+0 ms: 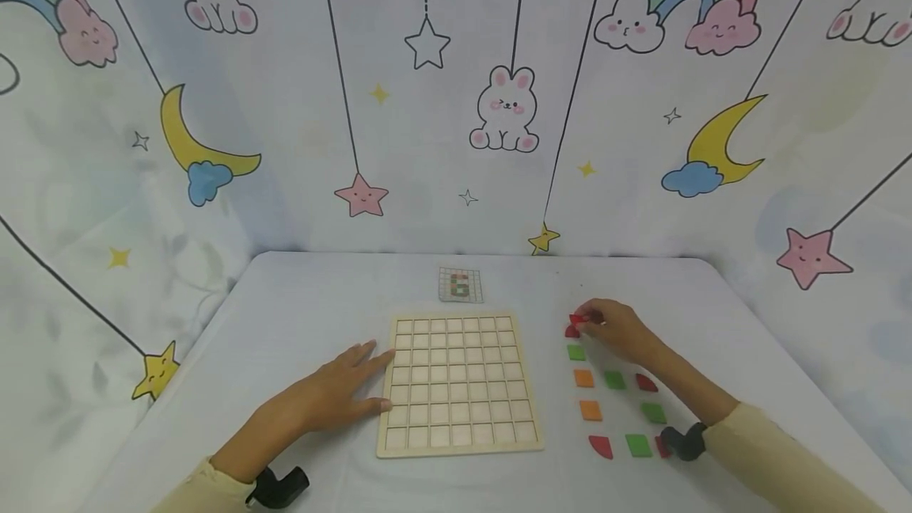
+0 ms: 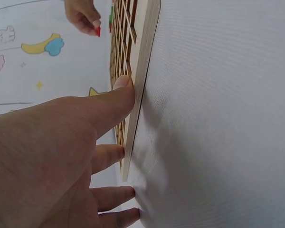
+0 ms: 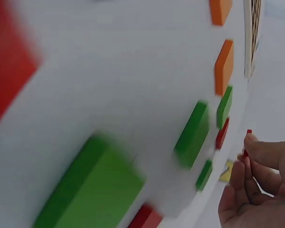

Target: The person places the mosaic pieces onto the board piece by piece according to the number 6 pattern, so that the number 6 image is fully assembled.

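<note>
Pickup, I judge: my right hand [image 1: 618, 329] pinches a red tile [image 1: 576, 319], left hand [image 1: 338, 390], fingers spread, touches wooden grid board [image 1: 458, 373]; next calls for careful carrying across.

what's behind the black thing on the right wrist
In the head view, a red piece peeks out left of the black camera, which covers the rest, hiding its full outline.
</note>
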The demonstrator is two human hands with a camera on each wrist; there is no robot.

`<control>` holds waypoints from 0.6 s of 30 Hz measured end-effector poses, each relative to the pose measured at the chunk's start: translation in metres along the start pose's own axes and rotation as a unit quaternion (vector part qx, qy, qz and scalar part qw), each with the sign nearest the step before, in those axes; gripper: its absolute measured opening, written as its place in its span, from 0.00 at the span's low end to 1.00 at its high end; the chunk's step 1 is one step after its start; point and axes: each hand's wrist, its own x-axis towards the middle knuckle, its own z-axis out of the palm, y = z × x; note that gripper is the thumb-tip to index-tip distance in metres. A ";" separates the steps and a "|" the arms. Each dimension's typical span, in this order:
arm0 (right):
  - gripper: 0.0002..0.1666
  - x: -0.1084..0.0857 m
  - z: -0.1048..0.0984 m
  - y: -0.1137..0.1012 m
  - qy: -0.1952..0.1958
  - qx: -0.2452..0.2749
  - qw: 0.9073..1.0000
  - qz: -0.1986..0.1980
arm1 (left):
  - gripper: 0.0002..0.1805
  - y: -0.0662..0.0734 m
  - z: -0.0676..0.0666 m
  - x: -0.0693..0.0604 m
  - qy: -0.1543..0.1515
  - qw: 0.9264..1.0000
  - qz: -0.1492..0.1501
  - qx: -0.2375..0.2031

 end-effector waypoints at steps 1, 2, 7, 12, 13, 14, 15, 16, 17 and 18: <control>0.14 0.001 0.002 -0.006 -0.003 0.002 1.000 -0.001 | 0.45 0.000 0.000 0.000 0.000 1.000 0.000 0.000; 0.13 0.003 0.005 -0.012 -0.005 0.003 1.000 -0.009 | 0.45 0.000 0.000 0.000 0.000 1.000 -0.002 0.001; 0.12 0.012 0.020 -0.034 -0.016 0.012 0.999 -0.031 | 0.45 0.001 -0.001 -0.001 0.001 1.000 -0.009 0.001; 0.11 0.020 0.038 -0.055 -0.024 0.005 0.999 -0.037 | 0.44 0.001 -0.001 -0.001 0.001 1.000 -0.011 0.002; 0.10 0.021 0.042 -0.060 -0.025 0.005 0.999 -0.033 | 0.44 0.001 -0.001 -0.001 0.001 1.000 -0.010 0.002; 0.11 0.021 0.045 -0.065 -0.028 0.006 0.999 -0.032 | 0.44 0.001 -0.001 -0.001 0.000 1.000 -0.010 0.003; 0.11 0.022 0.048 -0.069 -0.030 0.007 0.999 -0.035 | 0.44 0.001 -0.001 0.000 0.000 1.000 -0.008 0.002; 0.11 0.023 0.051 -0.073 -0.032 0.007 0.999 -0.038 | 0.44 0.001 -0.001 0.000 -0.001 1.000 -0.008 0.002; 0.11 0.024 0.055 -0.077 -0.032 0.010 0.999 -0.037 | 0.44 0.001 -0.001 0.000 -0.002 1.000 -0.008 0.002; 0.11 0.025 0.058 -0.080 -0.033 0.010 0.999 -0.039 | 0.45 0.001 -0.001 0.000 -0.002 1.000 -0.009 0.002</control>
